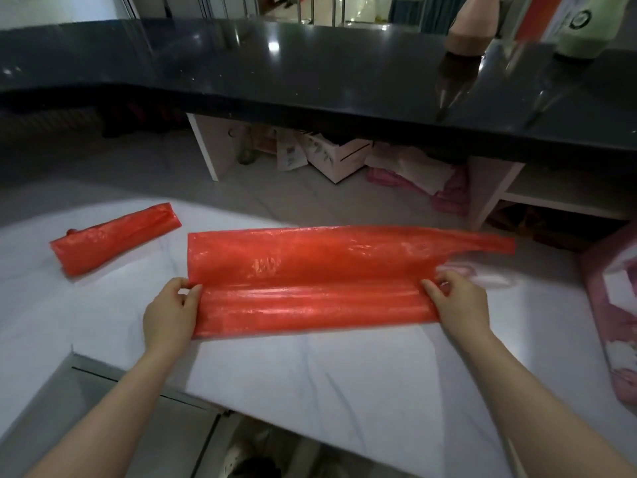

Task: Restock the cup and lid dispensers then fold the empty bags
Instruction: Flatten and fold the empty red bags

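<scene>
A long red plastic bag (317, 270) lies flat across the white marble counter (310, 381), its near edge folded over lengthwise into a band. My left hand (170, 313) pinches the bag's left end at the fold. My right hand (460, 301) pinches the right end of the same fold. The bag's narrow handle end stretches off to the right. A second red bag (115, 238), folded into a narrow strip, lies apart at the left of the counter.
A black raised bar top (310, 70) runs across the back, with a pink bottle (470, 25) and a green bottle (586, 25) on it. Shelves beneath hold boxes and cloths. A pink pack (617, 305) lies at the counter's right edge.
</scene>
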The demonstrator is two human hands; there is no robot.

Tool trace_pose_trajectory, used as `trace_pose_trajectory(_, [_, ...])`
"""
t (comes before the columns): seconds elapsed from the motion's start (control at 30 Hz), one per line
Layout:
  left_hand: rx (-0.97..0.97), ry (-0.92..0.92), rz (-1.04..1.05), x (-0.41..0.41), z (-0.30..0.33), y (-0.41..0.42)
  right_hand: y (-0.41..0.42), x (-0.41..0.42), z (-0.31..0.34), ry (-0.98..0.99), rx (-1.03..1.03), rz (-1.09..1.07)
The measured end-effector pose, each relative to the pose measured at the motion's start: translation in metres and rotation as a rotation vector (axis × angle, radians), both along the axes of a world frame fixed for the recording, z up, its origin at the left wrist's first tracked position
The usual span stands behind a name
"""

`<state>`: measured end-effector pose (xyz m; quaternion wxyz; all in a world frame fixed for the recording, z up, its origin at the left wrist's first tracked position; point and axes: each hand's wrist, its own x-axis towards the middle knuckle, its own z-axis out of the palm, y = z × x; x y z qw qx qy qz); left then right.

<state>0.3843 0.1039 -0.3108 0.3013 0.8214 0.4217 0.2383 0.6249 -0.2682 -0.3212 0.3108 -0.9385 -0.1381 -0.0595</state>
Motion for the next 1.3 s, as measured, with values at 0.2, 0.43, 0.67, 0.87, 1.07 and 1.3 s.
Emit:
trace_pose_trajectory(0.2, [-0.078,-0.024,0.056,0.000,0.000,-0.006,0.008,-0.004,-0.005,-0.075,-0.117,-0.050])
trace_pose_trajectory(0.43, [0.355,0.082,-0.130,0.010,0.013,-0.026,0.016,-0.018,0.008,-0.191,-0.073,-0.114])
trace_pose_trajectory(0.67, [0.441,0.431,-0.530,0.095,0.020,-0.036,0.118,-0.014,0.027,-0.196,-0.457,0.462])
trace_pose_trajectory(0.87, [0.354,0.584,-0.630,0.126,-0.022,-0.040,0.136,0.000,-0.006,0.023,-0.571,0.500])
trace_pose_trajectory(1.07, [0.420,0.589,-0.630,0.127,-0.028,-0.037,0.083,0.045,-0.010,0.058,-0.557,0.243])
trace_pose_trajectory(1.3, [0.327,0.506,-0.634,0.126,-0.018,-0.040,0.049,0.072,-0.015,0.171,-0.503,0.003])
